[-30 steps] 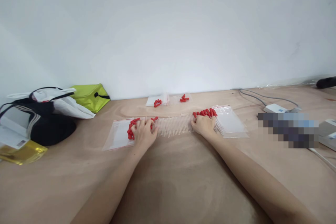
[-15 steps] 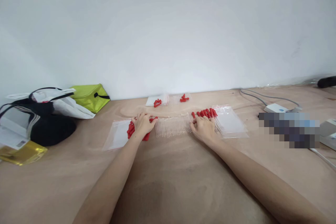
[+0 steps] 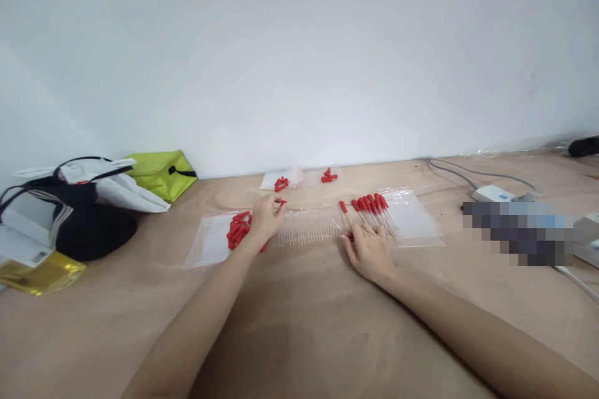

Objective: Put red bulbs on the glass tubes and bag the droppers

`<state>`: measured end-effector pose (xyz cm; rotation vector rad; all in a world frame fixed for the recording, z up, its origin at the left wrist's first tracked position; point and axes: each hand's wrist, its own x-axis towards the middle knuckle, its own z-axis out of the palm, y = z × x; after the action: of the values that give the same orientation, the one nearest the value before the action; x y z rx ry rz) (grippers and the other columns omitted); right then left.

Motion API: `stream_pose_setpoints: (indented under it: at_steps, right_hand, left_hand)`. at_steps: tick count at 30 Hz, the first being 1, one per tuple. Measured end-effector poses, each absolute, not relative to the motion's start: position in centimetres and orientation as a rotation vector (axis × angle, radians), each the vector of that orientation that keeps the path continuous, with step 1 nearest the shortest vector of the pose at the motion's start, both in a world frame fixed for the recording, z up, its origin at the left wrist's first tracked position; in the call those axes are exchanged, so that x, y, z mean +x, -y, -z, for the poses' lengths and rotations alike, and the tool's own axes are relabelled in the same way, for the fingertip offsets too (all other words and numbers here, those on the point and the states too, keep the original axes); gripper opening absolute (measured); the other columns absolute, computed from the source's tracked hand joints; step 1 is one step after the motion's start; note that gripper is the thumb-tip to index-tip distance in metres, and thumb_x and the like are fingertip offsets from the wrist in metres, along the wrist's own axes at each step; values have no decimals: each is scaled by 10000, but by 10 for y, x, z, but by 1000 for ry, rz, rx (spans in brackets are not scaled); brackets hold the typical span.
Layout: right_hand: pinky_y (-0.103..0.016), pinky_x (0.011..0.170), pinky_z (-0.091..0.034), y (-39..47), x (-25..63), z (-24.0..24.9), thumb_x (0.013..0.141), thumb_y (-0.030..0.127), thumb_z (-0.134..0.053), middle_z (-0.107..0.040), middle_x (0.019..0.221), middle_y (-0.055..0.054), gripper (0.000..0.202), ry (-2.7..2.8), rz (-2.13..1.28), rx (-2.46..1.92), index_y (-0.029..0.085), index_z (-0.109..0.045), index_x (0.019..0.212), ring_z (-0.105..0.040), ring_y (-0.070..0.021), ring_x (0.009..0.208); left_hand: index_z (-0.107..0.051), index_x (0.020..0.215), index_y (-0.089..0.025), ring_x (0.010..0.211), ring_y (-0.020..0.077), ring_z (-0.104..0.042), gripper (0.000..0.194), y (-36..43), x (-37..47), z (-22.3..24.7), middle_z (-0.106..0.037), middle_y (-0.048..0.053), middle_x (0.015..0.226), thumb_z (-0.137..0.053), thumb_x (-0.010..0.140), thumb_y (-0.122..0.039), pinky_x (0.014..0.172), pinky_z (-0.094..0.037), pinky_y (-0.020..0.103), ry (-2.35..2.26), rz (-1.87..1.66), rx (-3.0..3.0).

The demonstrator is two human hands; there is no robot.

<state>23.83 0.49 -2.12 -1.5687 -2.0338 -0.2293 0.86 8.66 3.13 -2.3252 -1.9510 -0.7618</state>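
Note:
My left hand pinches a small red rubber bulb at its fingertips, just above the left end of the tube row. Beneath and beside that hand, more red bulbs lie heaped on a clear zip bag. Thin clear dropper tubes lie side by side in the middle. At the right end of this row, my right hand is closed, with one slanting clear tube at its thumb and fingertips. Several droppers with red bulbs fitted lie just beyond my right fingers.
Another clear zip bag lies to the right. Small groups of red bulbs sit at the back near the wall. A lime-green bag and a black bag stand left. A white adapter with grey cable is on the right.
My left hand has lifted off the bulb heap with a red bulb and moved slightly right. My right hand has drawn back toward me, uncovering the capped droppers.

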Motion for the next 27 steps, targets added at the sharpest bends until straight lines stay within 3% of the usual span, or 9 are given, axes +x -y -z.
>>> stream_pose_setpoints:
  at_steps: [1, 3, 6, 8, 11, 17, 23, 27]
  right_hand:
    - [-309, 655, -238, -5, 240, 22, 868, 299, -342, -592, 703, -51, 256, 2040, 199, -1543, 162, -504, 725, -500, -189, 710]
    - [-302, 658, -262, -5, 244, 23, 870, 292, -346, -601, 728, -50, 240, 2056, 113, -1455, 165, -513, 754, -503, -184, 721]
    - [-293, 671, -295, -4, 245, 26, 876, 259, -351, -618, 800, -54, 212, 2080, -7, -1286, 159, -531, 928, -520, -172, 748]
    - [-295, 683, -304, -4, 244, 27, 877, 220, -348, -625, 859, -60, 234, 2101, -50, -1194, 165, -510, 1036, -532, -165, 769]
    - [-302, 695, -303, -2, 240, 26, 872, 161, -334, -626, 875, -54, 242, 2159, -84, -1111, 184, -524, 1019, -539, -155, 760]
    - [-308, 716, -284, 0, 239, 20, 855, 139, -352, -610, 805, -34, 196, 2204, -97, -1107, 178, -534, 916, -532, -141, 727]
    - [-315, 735, -259, 1, 237, 16, 848, 135, -361, -618, 818, -34, 180, 2214, -79, -1111, 175, -533, 889, -527, -140, 721]
    - [-313, 734, -255, 2, 234, 15, 852, 130, -353, -626, 842, -41, 194, 2214, -96, -1089, 176, -538, 890, -535, -139, 732]
  left_hand:
    - [-528, 879, -180, 792, 167, -568, 120, -76, 12, -28, -608, 41, 847, -469, 814, -262, 723, -438, 309, 1928, 834, -2389]
    - [-472, 954, -172, 690, 135, -568, 157, -55, 18, -19, -590, 31, 804, -456, 814, -242, 647, -460, 270, 1794, 1331, -2626]
    - [-429, 1061, -173, 711, 128, -571, 267, -28, 26, -1, -576, 28, 821, -467, 801, -220, 686, -471, 276, 1641, 1662, -2835]
    - [-489, 971, -164, 767, 139, -581, 187, -18, 30, 9, -581, 38, 832, -476, 794, -222, 726, -470, 286, 1665, 1754, -2911]
    - [-518, 806, -153, 764, 144, -588, 94, -14, 33, 17, -583, 27, 777, -539, 745, -221, 718, -477, 273, 1784, 1843, -3008]
    - [-469, 671, -156, 646, 105, -552, 158, -14, 34, 19, -511, -29, 668, -621, 678, -200, 622, -471, 225, 1905, 1933, -2975]
    - [-507, 757, -155, 629, 105, -553, 124, -13, 34, 17, -541, -26, 690, -611, 698, -186, 603, -462, 225, 1827, 1844, -2928]
    - [-566, 864, -149, 741, 135, -584, 134, -12, 33, 14, -603, 26, 813, -581, 733, -174, 683, -479, 261, 1687, 1766, -2956]
